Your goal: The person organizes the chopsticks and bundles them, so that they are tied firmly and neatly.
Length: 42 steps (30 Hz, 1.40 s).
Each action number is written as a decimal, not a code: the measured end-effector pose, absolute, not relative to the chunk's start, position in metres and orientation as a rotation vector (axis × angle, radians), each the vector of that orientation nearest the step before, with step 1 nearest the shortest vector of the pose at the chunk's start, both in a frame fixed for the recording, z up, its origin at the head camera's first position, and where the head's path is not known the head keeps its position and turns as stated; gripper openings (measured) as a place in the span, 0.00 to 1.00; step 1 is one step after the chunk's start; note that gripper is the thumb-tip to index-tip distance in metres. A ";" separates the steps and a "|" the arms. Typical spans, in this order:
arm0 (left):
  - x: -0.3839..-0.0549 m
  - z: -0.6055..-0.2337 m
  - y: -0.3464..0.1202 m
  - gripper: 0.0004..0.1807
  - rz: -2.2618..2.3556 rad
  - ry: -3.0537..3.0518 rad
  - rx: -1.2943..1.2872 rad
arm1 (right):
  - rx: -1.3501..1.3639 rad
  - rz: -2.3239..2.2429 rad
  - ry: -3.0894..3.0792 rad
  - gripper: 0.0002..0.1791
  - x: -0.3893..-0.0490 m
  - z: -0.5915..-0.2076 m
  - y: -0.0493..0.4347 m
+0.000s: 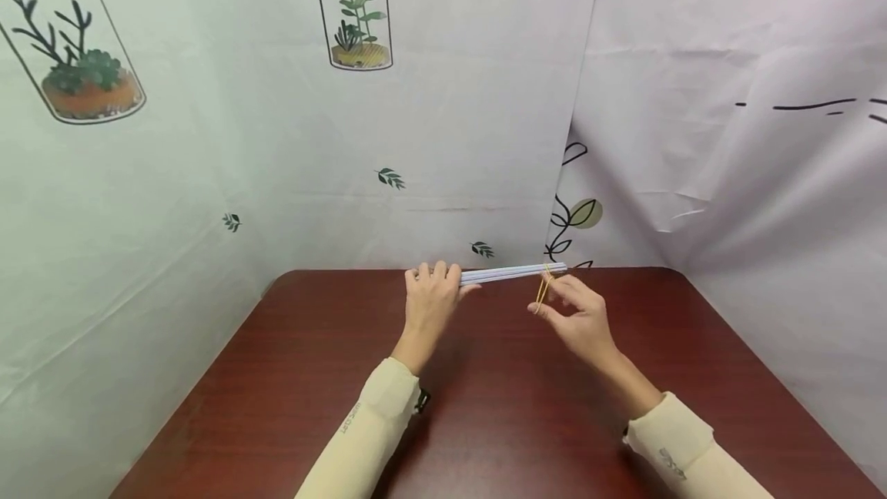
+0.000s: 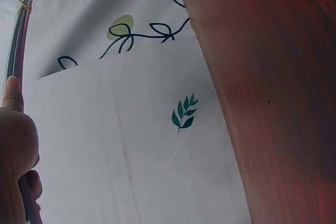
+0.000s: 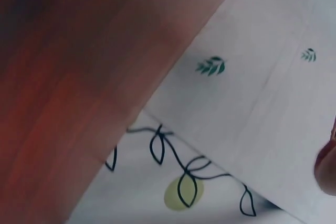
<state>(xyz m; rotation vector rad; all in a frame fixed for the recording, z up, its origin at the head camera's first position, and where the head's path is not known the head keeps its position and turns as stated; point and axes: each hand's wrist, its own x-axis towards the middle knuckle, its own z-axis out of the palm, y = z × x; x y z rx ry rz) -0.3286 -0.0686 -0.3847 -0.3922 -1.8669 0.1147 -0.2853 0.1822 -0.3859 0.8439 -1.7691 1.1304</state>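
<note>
My left hand (image 1: 431,303) grips a bundle of thin, straight, pale sticks (image 1: 509,274) above the far part of the table. The bundle points right, tilted slightly up; its left end is hidden in the hand. A yellow rubber band (image 1: 542,291) loops round the right end of the bundle. Thumb and fingers of my right hand (image 1: 582,318) hold the band stretched downward, just below that end. In the left wrist view, the sticks (image 2: 18,45) run up along the left edge, the thumb lying along them. Only part of a fingertip (image 3: 326,169) shows in the right wrist view.
A dark reddish-brown table (image 1: 485,406) lies under both arms. White cloth (image 1: 471,122) printed with plants and leaves hangs behind its far edge and along the sides.
</note>
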 end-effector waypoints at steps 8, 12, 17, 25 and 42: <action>-0.328 -0.382 -0.071 0.31 0.100 -1.837 -0.380 | 0.349 1.889 -1.767 0.39 -0.271 -0.374 0.167; -0.328 -0.381 -0.073 0.30 0.071 -1.832 -0.418 | 0.324 2.133 -1.624 0.30 -0.271 -0.364 0.164; -0.327 -0.378 -0.073 0.30 0.059 -1.817 -0.488 | 0.355 2.266 -1.594 0.09 -0.275 -0.354 0.167; -0.322 -0.375 -0.071 0.31 0.121 -1.790 -0.534 | 0.427 2.234 -2.083 0.13 -0.280 -0.334 0.187; -0.318 -0.377 -0.067 0.31 0.167 -1.854 -0.507 | 0.670 1.365 -2.257 0.11 -0.283 -0.340 0.212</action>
